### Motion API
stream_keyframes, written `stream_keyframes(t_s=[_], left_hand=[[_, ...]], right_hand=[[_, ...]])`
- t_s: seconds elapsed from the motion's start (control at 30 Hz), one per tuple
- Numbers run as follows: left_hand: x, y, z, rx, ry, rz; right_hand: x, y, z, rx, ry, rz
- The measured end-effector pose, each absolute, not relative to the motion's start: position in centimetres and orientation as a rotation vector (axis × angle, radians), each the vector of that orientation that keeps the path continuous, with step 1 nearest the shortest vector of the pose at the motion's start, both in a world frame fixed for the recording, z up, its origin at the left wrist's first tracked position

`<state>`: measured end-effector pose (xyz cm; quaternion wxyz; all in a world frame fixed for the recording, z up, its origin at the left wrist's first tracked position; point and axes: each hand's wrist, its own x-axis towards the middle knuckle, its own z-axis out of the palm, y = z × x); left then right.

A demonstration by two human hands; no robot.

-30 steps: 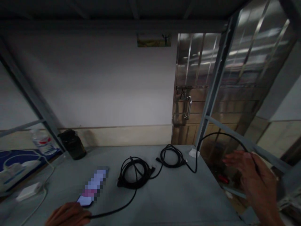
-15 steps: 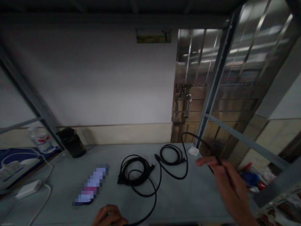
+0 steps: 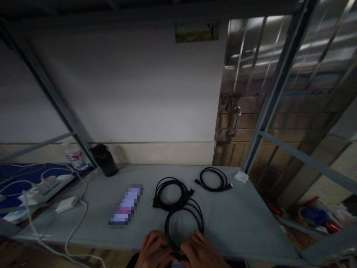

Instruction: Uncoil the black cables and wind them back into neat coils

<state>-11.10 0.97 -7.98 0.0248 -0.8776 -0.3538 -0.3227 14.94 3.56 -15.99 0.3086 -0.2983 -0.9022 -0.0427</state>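
A loop of black cable (image 3: 202, 217) rises from between my hands at the table's front edge. My left hand (image 3: 156, 248) is closed on the loop's lower left part, and my right hand (image 3: 199, 248) is closed on its lower right part. Both hands are close together, fingers curled; the cable's ends are hidden by them. Just beyond the loop lies a coiled black cable (image 3: 158, 204) with plugs at its sides, touching or overlapping the loop. Farther back on the right, apart from these, rests a second, smaller coiled black cable (image 3: 223, 182).
Left of the coils lies a phone with a blurred screen (image 3: 126, 206). A dark jar (image 3: 104, 160) and a clear bottle (image 3: 76, 157) stand at the back left, near a white power strip (image 3: 60, 183) and a white adapter (image 3: 66, 204). Crumpled white paper (image 3: 241, 176) lies back right.
My right hand has come down from the right, beside my left hand. The long stretched cable is now gathered into a loop. The view has shifted left.
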Motion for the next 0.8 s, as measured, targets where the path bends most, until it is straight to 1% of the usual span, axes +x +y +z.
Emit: stream_keyframes(t_s=[0.1,0.2,0.3,0.37,0.43,0.5,0.57,0.67,0.8], left_hand=[[-12.2,0.9,-7.5,-2.608,-1.164,-1.023],[-12.8,0.4,-7.7,-2.472,-1.283,-1.081],[-13.5,-0.5,-8.7,-2.314,-1.479,-1.171],[-14.4,-0.6,-9.4,-2.147,-1.66,-1.265],[-16.0,0.2,-9.8,-1.894,-1.857,-1.341],[-18.1,1.7,-9.8,-1.642,-2.044,-1.31],[-20.3,3.6,-9.3,-1.495,-2.242,-1.176],[-22.8,6.0,-8.7,-1.449,-2.513,-0.927],[-24.7,7.5,-8.3,-1.561,-2.553,-0.86]], right_hand=[[14.4,3.0,-14.7,-0.782,-2.311,-0.112],[14.3,2.3,-11.6,-0.824,-2.384,-0.126],[14.8,2.2,-8.1,-0.839,-2.464,-0.235],[15.3,3.0,-6.0,-0.861,-2.445,-0.303],[15.4,4.7,-4.2,-0.886,-2.387,-0.288],[14.9,7.2,-3.1,-0.899,-2.314,-0.253],[13.4,10.2,-2.9,-0.912,-2.265,-0.244],[10.0,14.0,-4.1,-1.007,-2.333,-0.214],[6.8,16.2,-6.7,-1.071,-2.457,-0.165]])
